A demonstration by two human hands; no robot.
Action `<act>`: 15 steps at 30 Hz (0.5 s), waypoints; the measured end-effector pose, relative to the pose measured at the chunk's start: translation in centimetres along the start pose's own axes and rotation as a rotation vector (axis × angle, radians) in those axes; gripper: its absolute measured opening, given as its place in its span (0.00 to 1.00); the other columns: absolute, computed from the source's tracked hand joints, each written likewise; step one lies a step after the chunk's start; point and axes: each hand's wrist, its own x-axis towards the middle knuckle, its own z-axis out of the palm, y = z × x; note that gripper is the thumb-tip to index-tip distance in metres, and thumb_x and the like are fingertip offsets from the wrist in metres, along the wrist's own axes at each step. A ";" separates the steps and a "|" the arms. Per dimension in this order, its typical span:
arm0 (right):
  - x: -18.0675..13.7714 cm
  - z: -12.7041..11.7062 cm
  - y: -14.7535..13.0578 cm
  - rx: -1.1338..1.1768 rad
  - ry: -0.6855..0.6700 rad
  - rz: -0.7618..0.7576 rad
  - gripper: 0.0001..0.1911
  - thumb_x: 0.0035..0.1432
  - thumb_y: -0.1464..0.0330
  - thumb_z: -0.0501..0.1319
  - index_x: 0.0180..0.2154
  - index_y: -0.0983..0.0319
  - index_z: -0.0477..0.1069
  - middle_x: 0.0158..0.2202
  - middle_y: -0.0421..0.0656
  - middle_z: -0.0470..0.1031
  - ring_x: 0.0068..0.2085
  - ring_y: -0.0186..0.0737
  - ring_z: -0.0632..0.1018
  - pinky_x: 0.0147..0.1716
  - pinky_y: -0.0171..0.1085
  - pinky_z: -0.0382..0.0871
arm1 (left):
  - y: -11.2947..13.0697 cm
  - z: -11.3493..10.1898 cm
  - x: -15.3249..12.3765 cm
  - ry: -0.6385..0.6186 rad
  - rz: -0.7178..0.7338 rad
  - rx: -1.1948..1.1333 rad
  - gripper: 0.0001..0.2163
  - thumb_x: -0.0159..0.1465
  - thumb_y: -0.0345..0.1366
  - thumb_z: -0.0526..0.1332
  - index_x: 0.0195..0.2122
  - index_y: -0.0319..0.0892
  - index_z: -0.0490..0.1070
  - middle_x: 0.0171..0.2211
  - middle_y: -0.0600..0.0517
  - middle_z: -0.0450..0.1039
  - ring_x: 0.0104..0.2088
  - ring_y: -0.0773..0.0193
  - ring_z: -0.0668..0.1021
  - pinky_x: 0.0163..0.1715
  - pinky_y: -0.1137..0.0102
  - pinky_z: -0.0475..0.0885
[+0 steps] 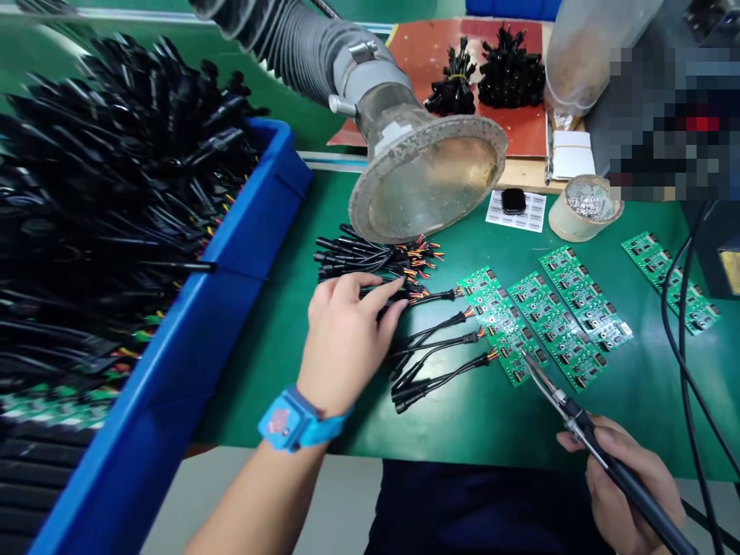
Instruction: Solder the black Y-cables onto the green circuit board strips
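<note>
My left hand (pixel 347 331), with a blue strap (pixel 304 420) round its wrist, reaches into a pile of short black cables (pixel 358 254) with bared coloured wire ends. Its thumb and forefinger close round a black cable (pixel 385 302), partly hidden by the fingers. My right hand (pixel 630 478) grips a soldering iron (pixel 595 439), its tip over the lower part of the nearest green circuit board panel (pixel 500 327). Several black cables (pixel 442 343) join that panel's left edge by their coloured wires. More green panels (pixel 558 331) lie to its right.
A blue bin (pixel 231 254) heaped with black cables stands at left. A fume extractor hood (pixel 428 177) hangs over the bench. Behind the boards are a round tub (pixel 586 208) and a label sheet (pixel 532 216). Cable bundles (pixel 512 69) lie farther back. Black cords (pixel 685 324) cross the right side.
</note>
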 end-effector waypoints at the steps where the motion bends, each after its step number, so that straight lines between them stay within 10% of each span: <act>1: 0.0 0.0 0.0 -0.010 -0.018 -0.009 0.12 0.56 0.74 0.59 0.43 0.60 0.71 0.30 0.43 0.78 0.35 0.45 0.80 0.34 0.49 0.78 | -1.0 0.2 0.2 -0.024 0.015 -0.023 0.11 0.63 0.40 0.56 0.40 0.42 0.74 0.40 0.43 0.72 0.40 0.51 0.73 0.40 0.54 0.68; 7: 0.3 -0.3 0.5 -0.003 -0.101 -0.053 0.16 0.56 0.77 0.56 0.46 0.60 0.68 0.31 0.44 0.77 0.36 0.44 0.80 0.33 0.46 0.77 | -2.9 0.6 0.4 0.014 -0.027 -0.288 0.06 0.60 0.40 0.61 0.33 0.45 0.72 0.36 0.50 0.75 0.41 0.57 0.77 0.44 0.59 0.71; 13: 1.0 -0.4 0.3 -0.024 -0.182 -0.088 0.22 0.54 0.81 0.56 0.50 0.60 0.66 0.33 0.43 0.78 0.37 0.42 0.80 0.35 0.44 0.78 | 0.0 -2.6 -0.2 0.485 -0.386 -0.589 0.11 0.57 0.37 0.64 0.41 0.42 0.72 0.33 0.52 0.76 0.34 0.61 0.80 0.37 0.64 0.75; 15: 1.6 0.3 0.0 -0.037 -0.161 -0.086 0.22 0.54 0.81 0.57 0.50 0.59 0.66 0.33 0.42 0.79 0.36 0.40 0.80 0.34 0.42 0.78 | 2.2 -3.4 -0.9 0.213 -0.353 -0.675 0.13 0.57 0.36 0.64 0.43 0.45 0.73 0.31 0.54 0.76 0.31 0.63 0.79 0.38 0.65 0.75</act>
